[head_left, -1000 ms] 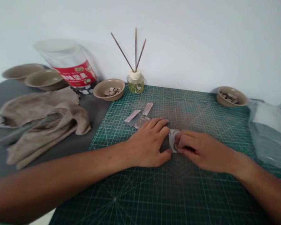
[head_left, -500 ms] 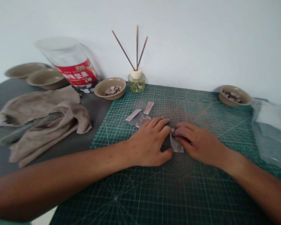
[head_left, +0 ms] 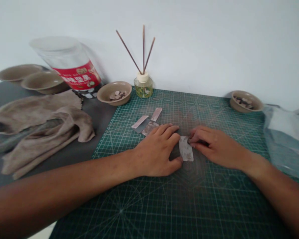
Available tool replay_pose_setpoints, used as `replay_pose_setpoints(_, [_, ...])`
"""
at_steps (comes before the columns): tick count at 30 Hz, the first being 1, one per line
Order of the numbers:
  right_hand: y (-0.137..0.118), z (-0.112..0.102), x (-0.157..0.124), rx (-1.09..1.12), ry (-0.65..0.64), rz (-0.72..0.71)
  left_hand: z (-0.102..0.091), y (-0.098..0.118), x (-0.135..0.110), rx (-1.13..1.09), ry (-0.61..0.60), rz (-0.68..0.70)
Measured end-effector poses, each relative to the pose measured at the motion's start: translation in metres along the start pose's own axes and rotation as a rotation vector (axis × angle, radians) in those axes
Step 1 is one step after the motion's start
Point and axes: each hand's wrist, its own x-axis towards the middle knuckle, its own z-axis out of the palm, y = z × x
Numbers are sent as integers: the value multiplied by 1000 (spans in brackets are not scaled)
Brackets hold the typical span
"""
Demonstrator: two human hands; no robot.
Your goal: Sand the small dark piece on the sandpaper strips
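Observation:
A worn greyish-white strip, like used sandpaper point(head_left: 186, 151), lies flat on the green cutting mat point(head_left: 149, 202) between my hands. My left hand point(head_left: 159, 151) rests palm down with its fingers spread, thumb and index finger at the strip's left edge; a dark patch shows under the gap between them. At the strip's upper right, my right hand point(head_left: 213, 144) is closed in a pinch. A small dark bit shows at its fingertips, too small to name. Past my left fingers lie a pale narrow strip point(head_left: 140, 121), another pale strip point(head_left: 156, 114) and a smudged grey piece point(head_left: 149, 127).
A bowl of small pieces point(head_left: 114, 93) stands back left, another bowl point(head_left: 246, 101) back right. Near the wall are a reed diffuser point(head_left: 143, 87) and a red-labelled jar point(head_left: 77, 78). Brown cloths point(head_left: 45, 122) lie left, a clear plastic bag point(head_left: 286, 142) right.
My right hand has shifted slightly right, up off the strip's middle, uncovering more of it. My left hand stays in place on the mat. The whole view has shifted slightly.

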Motion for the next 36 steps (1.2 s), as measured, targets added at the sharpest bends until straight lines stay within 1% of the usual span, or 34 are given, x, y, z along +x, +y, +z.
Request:
replay_pose_setpoints(2, [-3, -1, -5, 51, -86, -44, 0, 0, 0, 2, -6, 3])
replay_pose_setpoints(4, [-8, 3, -6, 91, -116, -81, 0, 1, 0, 8, -11, 8])
replay_pose_setpoints(5, [-10, 6, -5, 93, -98, -84, 0, 1, 0, 12, -10, 11])
replay_pose_setpoints(7, [-10, 11, 0, 55, -15, -56, 0, 1, 0, 18, -4, 16])
replay_pose_setpoints(9, [-6, 9, 3, 4, 42, -22, 1, 0, 1, 20, 0, 15])
replay_pose_setpoints(10, [-4, 6, 3, -6, 40, -21, 1, 0, 1, 20, 2, 13])
replay_pose_setpoints(11, [-2, 3, 2, -4, 13, -30, 1, 0, 1, 20, 3, 10])
replay_pose_setpoints(13, [-2, -3, -4, 31, -87, -67, 1, 0, 1, 17, 7, 10])
replay_pose_setpoints(15, [-7, -3, -10, 65, -172, -96, 0, 1, 0, 15, 7, 15])
replay_pose_setpoints(16, [-9, 0, -11, 68, -187, -102, 0, 1, 0, 16, 5, 16])
replay_pose_setpoints(18, [-13, 7, -9, 47, -136, -93, 0, 1, 0, 18, -1, 17])
replay_pose_setpoints(20, [-12, 12, -3, 4, -29, -53, 0, 1, 0, 22, -3, 17])
replay_pose_setpoints(22, [-7, 12, 2, -21, 42, -21, 0, 0, 0, 22, 1, 14])
replay_pose_setpoints(24, [-3, 6, 2, -6, 25, -27, 1, 0, 0, 17, 5, 12])
replay_pose_setpoints(27, [-6, 0, -4, 70, -107, -75, 1, 0, 0, 16, 7, 16])
replay_pose_setpoints(29, [-10, 2, -7, 94, -154, -95, 1, 0, 0, 21, 5, 21])
replay_pose_setpoints(30, [-11, 4, -7, 87, -139, -95, 1, 0, 0, 23, 4, 22])
replay_pose_setpoints(34, [-3, 6, -2, -22, 41, -31, 0, 0, 0, 20, -4, 12])
replay_pose_setpoints(35, [-1, 5, -1, -36, 54, -25, 0, -1, 0, 18, -5, 9])
replay_pose_setpoints(36, [0, 3, -2, -35, 40, -34, 0, -1, 0, 16, -6, 7])
